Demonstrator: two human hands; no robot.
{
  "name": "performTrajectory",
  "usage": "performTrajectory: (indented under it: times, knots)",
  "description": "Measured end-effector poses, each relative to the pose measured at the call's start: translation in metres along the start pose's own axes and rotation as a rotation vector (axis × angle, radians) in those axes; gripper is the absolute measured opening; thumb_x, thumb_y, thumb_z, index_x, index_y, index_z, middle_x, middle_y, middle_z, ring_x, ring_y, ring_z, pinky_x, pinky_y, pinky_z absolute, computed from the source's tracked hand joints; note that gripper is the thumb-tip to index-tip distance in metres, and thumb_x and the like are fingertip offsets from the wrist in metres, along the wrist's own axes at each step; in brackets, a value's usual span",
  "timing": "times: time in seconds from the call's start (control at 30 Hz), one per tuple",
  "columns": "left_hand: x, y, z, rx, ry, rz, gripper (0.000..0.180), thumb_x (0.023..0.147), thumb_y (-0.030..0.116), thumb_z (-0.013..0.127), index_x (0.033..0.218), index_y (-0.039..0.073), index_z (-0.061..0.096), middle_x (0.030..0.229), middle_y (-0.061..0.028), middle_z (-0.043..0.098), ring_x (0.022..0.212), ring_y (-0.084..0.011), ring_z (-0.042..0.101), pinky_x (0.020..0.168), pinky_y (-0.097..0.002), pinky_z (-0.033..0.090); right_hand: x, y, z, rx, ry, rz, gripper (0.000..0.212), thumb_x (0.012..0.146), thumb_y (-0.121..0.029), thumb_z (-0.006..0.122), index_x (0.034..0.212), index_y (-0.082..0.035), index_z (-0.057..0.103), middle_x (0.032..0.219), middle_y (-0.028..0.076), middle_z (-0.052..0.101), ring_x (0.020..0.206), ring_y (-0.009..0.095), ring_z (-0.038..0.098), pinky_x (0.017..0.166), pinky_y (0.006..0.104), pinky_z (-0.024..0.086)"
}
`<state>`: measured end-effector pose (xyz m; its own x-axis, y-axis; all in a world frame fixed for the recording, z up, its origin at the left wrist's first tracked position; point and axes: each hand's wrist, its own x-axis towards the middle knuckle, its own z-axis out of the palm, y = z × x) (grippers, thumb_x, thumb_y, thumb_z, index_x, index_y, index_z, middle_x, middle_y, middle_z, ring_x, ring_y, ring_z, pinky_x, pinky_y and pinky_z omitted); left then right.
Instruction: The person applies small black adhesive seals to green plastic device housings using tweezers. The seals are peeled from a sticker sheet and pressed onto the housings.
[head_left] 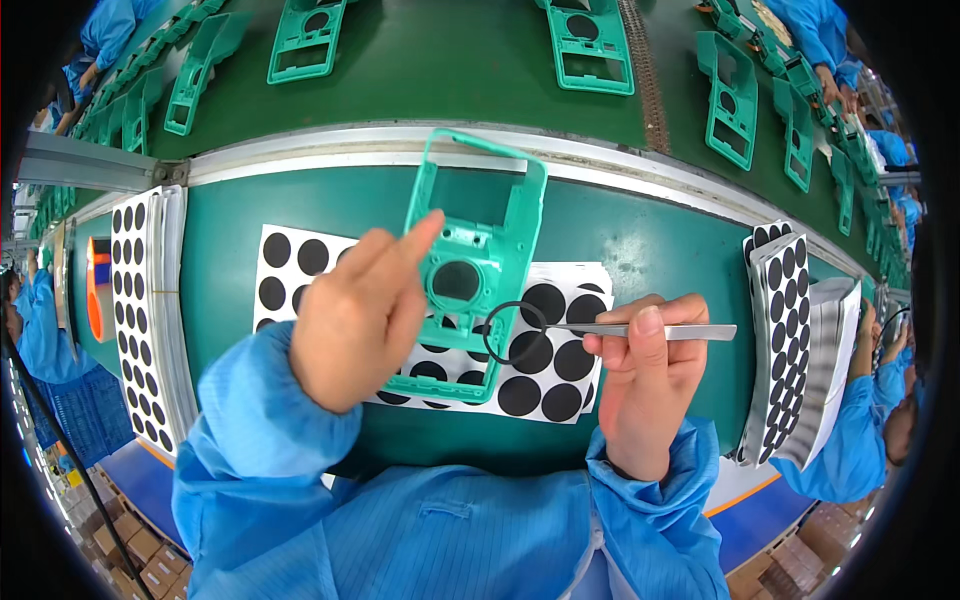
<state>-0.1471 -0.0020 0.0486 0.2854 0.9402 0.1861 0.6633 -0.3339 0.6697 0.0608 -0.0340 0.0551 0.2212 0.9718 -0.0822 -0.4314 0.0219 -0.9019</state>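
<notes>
My left hand (365, 305) is at the left edge of a green plastic housing (520, 215), its index finger stretched toward the rectangular window and its other fingers curled. Part of its grip is hidden. A black disc (456, 282) sits in the housing's round recess. Between thumb and fingers, my right hand (650, 375) holds metal tweezers (690, 331) level, tips pointing left. A thin black ring (516, 304) is at the tips, over the housing's lower right side. Beneath lie white sheets (593, 400) carrying rows of black discs.
Stacks of disc sheets stand at the left (170, 300) and right (825, 350) of the green bench (690, 225). An orange object (97, 290) is at far left. Beyond a metal rail (370, 140), more housings (590, 45) lie on a green belt. Other people in blue work at both sides.
</notes>
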Motion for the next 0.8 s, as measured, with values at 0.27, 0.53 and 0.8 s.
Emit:
performTrajectory:
  times: [0.27, 0.53, 0.8]
  knots:
    - [-0.020, 0.007, 0.010, -0.106, -0.016, -0.143, 0.052, 0.073, 0.009, 0.066, 0.121, 0.002, 0.047, 0.104, -0.0156, 0.051, 0.069, -0.0231, 0.057, 0.050, -0.0290, 0.044, -0.014, 0.026, 0.003, -0.404, -0.097, -0.372, 0.023, 0.080, 0.008, 0.055, 0.094, -0.001, 0.038, 0.086, 0.019, 0.058, 0.059, 0.011, 0.052, 0.055, 0.0198, 0.044]
    - [-0.025, -0.008, 0.005, -0.048, -0.179, 0.040, 0.079, 0.056, 0.015, 0.080, 0.124, -0.002, 0.043, 0.130, -0.0185, 0.033, 0.107, -0.0310, 0.049, 0.083, -0.0351, 0.046, -0.013, 0.043, 0.004, -0.520, -0.192, -0.467, 0.026, 0.080, 0.008, 0.054, 0.096, -0.002, 0.036, 0.088, 0.019, 0.058, 0.062, 0.011, 0.050, 0.055, 0.0196, 0.040]
    - [-0.028, -0.011, 0.011, -0.057, -0.071, 0.048, 0.072, 0.052, 0.015, 0.078, 0.117, 0.001, 0.050, 0.126, -0.0170, 0.041, 0.093, -0.0250, 0.056, 0.074, -0.0341, 0.043, -0.013, 0.044, 0.006, -0.596, -0.223, -0.504, 0.028, 0.079, 0.009, 0.056, 0.096, -0.003, 0.037, 0.087, 0.020, 0.059, 0.059, 0.011, 0.050, 0.053, 0.0204, 0.037]
